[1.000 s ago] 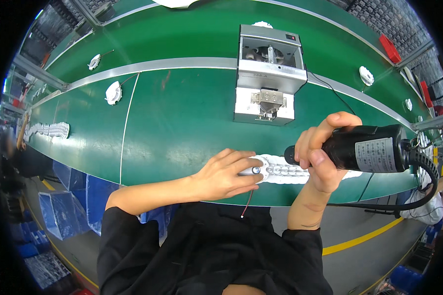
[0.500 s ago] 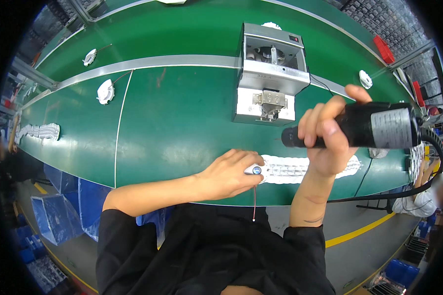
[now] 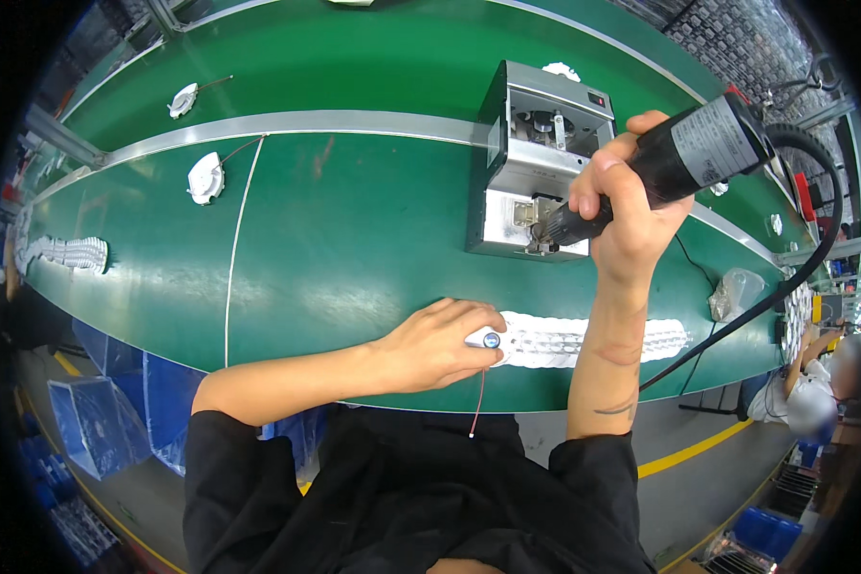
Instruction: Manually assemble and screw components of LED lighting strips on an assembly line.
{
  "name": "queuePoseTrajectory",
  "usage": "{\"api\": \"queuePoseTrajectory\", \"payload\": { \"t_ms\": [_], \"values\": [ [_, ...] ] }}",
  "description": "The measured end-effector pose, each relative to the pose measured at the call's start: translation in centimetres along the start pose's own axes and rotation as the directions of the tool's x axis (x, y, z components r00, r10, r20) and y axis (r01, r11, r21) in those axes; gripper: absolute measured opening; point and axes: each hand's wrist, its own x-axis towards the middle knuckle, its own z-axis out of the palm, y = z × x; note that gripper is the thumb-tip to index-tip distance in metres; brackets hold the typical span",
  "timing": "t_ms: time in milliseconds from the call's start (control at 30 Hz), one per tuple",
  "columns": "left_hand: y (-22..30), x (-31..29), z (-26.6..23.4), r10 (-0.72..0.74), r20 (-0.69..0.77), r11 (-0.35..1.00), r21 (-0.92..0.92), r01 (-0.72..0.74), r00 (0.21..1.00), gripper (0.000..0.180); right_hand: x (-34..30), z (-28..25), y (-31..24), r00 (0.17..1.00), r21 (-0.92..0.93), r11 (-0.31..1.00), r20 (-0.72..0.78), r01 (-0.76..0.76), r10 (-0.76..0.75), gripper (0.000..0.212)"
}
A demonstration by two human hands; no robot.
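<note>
My right hand (image 3: 638, 206) is wrapped round a black electric screwdriver (image 3: 703, 143), raised over the right part of the bench. The nose of the screwdriver is at the metal outlet on the front of a grey screw feeder (image 3: 505, 215); from here I cannot tell if the two touch. My left hand (image 3: 440, 344) grips a white plastic part (image 3: 483, 340) with a round blue-centred spot, a thin reddish wire (image 3: 479, 397) hanging off it over the bench edge. That part is at the left end of a row of nested white parts (image 3: 545, 342), which my right forearm partly covers.
Single white parts (image 3: 204, 179) with wires lie at the far left, and another stacked row (image 3: 75, 253) sits at the left end. A thick black cable (image 3: 813, 253) curves down at the right beside a clear plastic bag (image 3: 735, 295). A co-worker (image 3: 804, 392) sits at the right.
My right hand has moved the electric screwdriver away from me, bringing its nose from above the row to the feeder's outlet. My left hand stays on the white part.
</note>
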Motion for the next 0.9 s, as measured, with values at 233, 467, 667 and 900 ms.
{"api": "queuePoseTrajectory", "payload": {
  "t_ms": [233, 467, 667, 900],
  "values": [
    [-0.6, -0.6, 0.1, -0.019, -0.075, 0.999, -0.053, 0.015, 0.997, 0.019, -2.6, 0.0, -1.0, 0.996, 0.114, 0.990, 0.043, -0.079, 0.074, 0.044],
    [-0.9, -0.7, -0.1, 0.004, -0.051, 0.999, -0.036, -0.005, 0.999, 0.019, -8.1, 0.9, -3.3, 0.986, 0.174, 0.971, 0.072, -0.164, 0.154, 0.045],
    [-0.6, -0.8, 0.0, -0.001, -0.049, 0.999, -0.042, -0.001, 0.999, 0.019, -9.3, 0.5, -2.2, 0.976, 0.152, 0.965, 0.074, -0.212, 0.203, 0.042],
    [-0.6, -0.6, 0.2, -0.020, -0.060, 0.998, -0.060, 0.016, 0.998, 0.014, -9.8, 0.5, -2.2, 0.959, 0.064, 0.965, 0.148, -0.254, 0.242, 0.038]
  ]
}}
